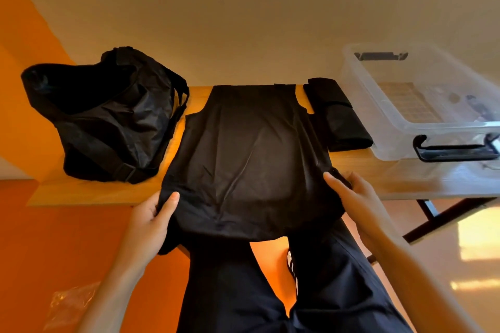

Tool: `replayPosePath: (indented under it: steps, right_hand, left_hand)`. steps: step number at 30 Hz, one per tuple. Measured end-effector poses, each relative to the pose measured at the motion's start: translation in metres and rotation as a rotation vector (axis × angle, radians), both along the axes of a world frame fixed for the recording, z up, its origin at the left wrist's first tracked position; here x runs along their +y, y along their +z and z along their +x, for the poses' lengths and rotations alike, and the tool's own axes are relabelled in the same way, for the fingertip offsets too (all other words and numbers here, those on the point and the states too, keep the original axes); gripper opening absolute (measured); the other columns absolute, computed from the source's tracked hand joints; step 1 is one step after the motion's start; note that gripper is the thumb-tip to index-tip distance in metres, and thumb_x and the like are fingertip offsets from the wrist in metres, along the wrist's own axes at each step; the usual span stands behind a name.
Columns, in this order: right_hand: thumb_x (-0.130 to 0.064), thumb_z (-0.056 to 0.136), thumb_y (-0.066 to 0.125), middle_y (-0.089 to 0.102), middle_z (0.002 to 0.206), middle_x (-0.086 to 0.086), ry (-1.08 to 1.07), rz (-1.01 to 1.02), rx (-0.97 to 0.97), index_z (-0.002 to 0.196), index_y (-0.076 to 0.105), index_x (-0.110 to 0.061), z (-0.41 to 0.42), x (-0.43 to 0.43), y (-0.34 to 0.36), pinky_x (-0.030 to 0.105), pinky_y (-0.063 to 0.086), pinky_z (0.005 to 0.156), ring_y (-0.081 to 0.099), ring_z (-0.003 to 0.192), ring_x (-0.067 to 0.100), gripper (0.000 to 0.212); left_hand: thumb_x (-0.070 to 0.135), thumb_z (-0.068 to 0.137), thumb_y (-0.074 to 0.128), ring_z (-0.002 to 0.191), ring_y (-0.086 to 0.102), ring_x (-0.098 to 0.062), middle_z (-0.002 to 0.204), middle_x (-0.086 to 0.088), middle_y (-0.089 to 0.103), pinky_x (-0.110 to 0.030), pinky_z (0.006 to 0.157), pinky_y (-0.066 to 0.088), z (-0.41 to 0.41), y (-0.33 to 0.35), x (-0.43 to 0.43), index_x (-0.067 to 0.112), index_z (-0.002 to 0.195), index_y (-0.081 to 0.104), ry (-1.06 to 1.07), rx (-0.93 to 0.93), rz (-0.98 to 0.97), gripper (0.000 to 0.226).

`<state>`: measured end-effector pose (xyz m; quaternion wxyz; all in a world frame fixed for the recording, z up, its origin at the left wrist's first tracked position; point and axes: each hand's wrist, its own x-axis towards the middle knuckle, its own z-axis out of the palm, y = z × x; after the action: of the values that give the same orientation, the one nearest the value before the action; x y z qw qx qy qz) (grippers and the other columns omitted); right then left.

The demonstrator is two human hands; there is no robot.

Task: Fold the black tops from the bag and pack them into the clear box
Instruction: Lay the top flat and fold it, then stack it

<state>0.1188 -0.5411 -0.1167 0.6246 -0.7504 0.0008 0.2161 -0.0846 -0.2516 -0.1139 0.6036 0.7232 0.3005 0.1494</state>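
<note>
Pinching the two hem corners of a black sleeveless top [249,149], the left hand [154,213] and right hand [351,194] are seen at the counter's [384,181] near edge, where the top is laid flat. Farther back, a folded black top [338,113] is placed between it and the clear box [365,94], and the black bag [108,116] is set at the left.

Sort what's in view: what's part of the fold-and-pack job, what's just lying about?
Job: spread black top, gripped at its hem corners by left hand and right hand; folded top beside it; black bag; clear box; table.
Lying about: crumpled plastic wrap on the floor; small items inside the box, too blurred to name.
</note>
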Motion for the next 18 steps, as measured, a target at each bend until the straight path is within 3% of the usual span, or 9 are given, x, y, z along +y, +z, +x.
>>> replayPosePath:
  steps: [3,6,9,11,13,15,18]
  right_hand:
    - [-0.045,0.071,0.082,0.077,0.096,-0.002,0.133,-0.145,0.050,0.106,0.067,-0.019,-0.001,-0.011,-0.004,0.027,0.055,0.078,0.074,0.090,0.012,0.045]
    - [-0.032,0.074,0.082,0.079,0.093,0.002,0.265,-0.171,0.104,0.102,0.073,-0.012,-0.008,-0.029,-0.004,0.027,0.054,0.076,0.076,0.087,0.013,0.036]
    - [-0.025,0.072,0.080,0.078,0.103,0.003,0.294,-0.100,0.017,0.108,0.075,-0.011,-0.017,-0.044,-0.010,0.028,0.057,0.082,0.074,0.099,0.016,0.039]
    - [-0.013,0.078,0.075,0.077,0.108,0.010,0.245,0.069,0.032,0.114,0.071,-0.005,-0.023,-0.050,-0.013,0.025,0.059,0.079,0.074,0.103,0.021,0.037]
    - [-0.007,0.087,0.069,0.076,0.110,0.014,0.173,0.163,0.058,0.118,0.067,-0.003,-0.029,-0.052,-0.015,0.024,0.060,0.079,0.073,0.105,0.025,0.031]
    - [-0.012,0.093,0.066,0.077,0.105,0.012,0.147,0.113,0.037,0.114,0.069,-0.005,-0.033,-0.052,-0.016,0.028,0.062,0.077,0.075,0.099,0.024,0.022]
    - [-0.026,0.095,0.066,0.078,0.095,0.012,0.189,-0.050,0.047,0.101,0.074,-0.001,-0.036,-0.053,-0.021,0.040,0.062,0.085,0.076,0.092,0.025,0.027]
  left_hand:
    - [0.034,0.092,0.067,0.115,0.066,-0.001,0.124,0.021,0.070,-0.034,0.097,0.052,-0.005,-0.008,0.001,0.034,0.130,0.062,-0.029,0.060,-0.155,0.038]
    - [0.028,0.080,0.079,0.113,0.070,-0.011,0.124,0.010,0.073,-0.039,0.096,0.052,-0.018,-0.014,0.003,0.026,0.130,0.065,-0.140,0.213,-0.267,0.051]
    - [0.029,0.071,0.088,0.103,0.074,-0.019,0.115,-0.004,0.077,-0.041,0.094,0.052,-0.030,-0.013,0.002,0.015,0.114,0.075,-0.210,0.305,-0.293,0.046]
    - [0.044,0.055,0.100,0.101,0.074,-0.027,0.109,-0.014,0.076,-0.041,0.088,0.052,-0.037,-0.012,0.002,0.011,0.101,0.080,-0.214,0.233,-0.324,0.060]
    - [0.044,0.042,0.103,0.108,0.072,-0.026,0.117,-0.016,0.074,-0.042,0.088,0.058,-0.043,-0.013,0.001,0.012,0.107,0.079,-0.159,0.063,-0.486,0.076]
    - [0.031,0.064,0.096,0.116,0.069,-0.025,0.127,-0.013,0.071,-0.041,0.091,0.061,-0.043,-0.015,-0.003,0.010,0.119,0.074,-0.056,-0.067,-0.604,0.063]
    - [0.025,0.091,0.064,0.117,0.068,-0.012,0.130,0.008,0.070,-0.041,0.098,0.055,-0.040,-0.014,-0.012,0.028,0.132,0.063,-0.010,0.022,-0.389,0.041]
